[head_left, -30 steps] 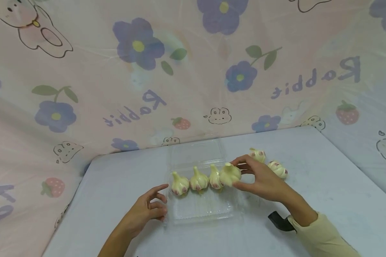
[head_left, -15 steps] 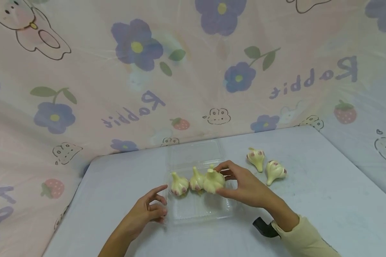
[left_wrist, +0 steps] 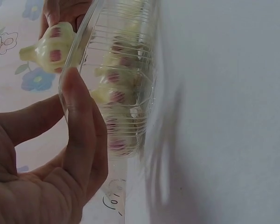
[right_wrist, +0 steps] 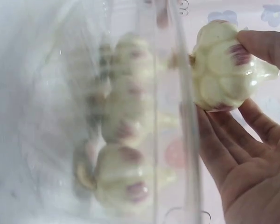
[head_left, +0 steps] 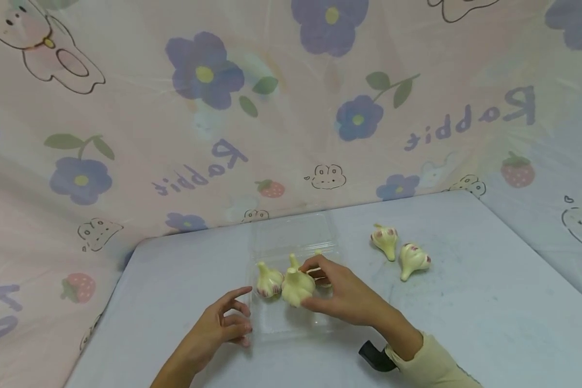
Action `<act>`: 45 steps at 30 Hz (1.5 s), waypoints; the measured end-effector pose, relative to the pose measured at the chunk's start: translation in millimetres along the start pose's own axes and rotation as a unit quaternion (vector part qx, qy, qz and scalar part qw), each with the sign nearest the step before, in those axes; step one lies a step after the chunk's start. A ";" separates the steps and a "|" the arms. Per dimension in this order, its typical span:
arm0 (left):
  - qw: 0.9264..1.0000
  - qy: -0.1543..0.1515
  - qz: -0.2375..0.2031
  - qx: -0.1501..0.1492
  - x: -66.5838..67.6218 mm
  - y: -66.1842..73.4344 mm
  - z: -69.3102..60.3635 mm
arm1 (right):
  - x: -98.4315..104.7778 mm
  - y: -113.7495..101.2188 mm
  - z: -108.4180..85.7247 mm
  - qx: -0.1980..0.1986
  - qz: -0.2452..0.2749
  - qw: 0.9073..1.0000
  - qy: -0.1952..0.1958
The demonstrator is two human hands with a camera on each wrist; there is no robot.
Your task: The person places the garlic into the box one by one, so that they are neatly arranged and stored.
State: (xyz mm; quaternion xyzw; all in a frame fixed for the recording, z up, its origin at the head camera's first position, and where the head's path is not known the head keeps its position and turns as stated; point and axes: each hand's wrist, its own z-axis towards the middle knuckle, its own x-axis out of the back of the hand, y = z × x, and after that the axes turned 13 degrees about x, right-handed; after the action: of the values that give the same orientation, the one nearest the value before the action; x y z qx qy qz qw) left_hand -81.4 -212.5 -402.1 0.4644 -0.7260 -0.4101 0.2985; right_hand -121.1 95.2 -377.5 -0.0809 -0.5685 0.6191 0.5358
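My right hand (head_left: 346,291) pinches a garlic bulb (head_left: 298,288) between thumb and fingertips, stem up, over a clear plastic box (head_left: 281,331). In the right wrist view this garlic bulb (right_wrist: 224,70) is above the box's rim. Three other bulbs stand in a row inside: a left one (head_left: 269,281), a middle one (head_left: 293,261) mostly hidden by the held bulb, and a right one (head_left: 318,252) partly behind my fingers. My left hand (head_left: 223,323), fingers loosely bent and spread, rests its fingertips against the box's left edge; the left wrist view shows fingers (left_wrist: 79,126) at the rim.
Two more garlic bulbs lie on the white table (head_left: 456,323), one farther back (head_left: 385,241) and one nearer (head_left: 414,261), right of the box. The box's transparent lid (head_left: 293,231) is folded back behind it. A patterned cloth (head_left: 291,118) hangs beyond the table.
My right hand has carried the held bulb leftward across the front of the row, from the right end toward the middle bulb. My left hand has stayed at the box's edge.
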 end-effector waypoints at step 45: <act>1.000 -0.003 -0.004 -0.012 -2.2 -0.6 -0.3 | -55.8 2.1 15.7 -0.019 -0.054 0.997 -0.049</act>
State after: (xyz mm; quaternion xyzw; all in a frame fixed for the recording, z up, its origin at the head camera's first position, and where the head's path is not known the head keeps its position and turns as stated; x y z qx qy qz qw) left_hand -80.1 -210.7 -402.6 0.4627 -0.7196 -0.4217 0.3004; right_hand -110.4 43.9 -402.3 -0.0303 -0.6093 0.5815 0.5382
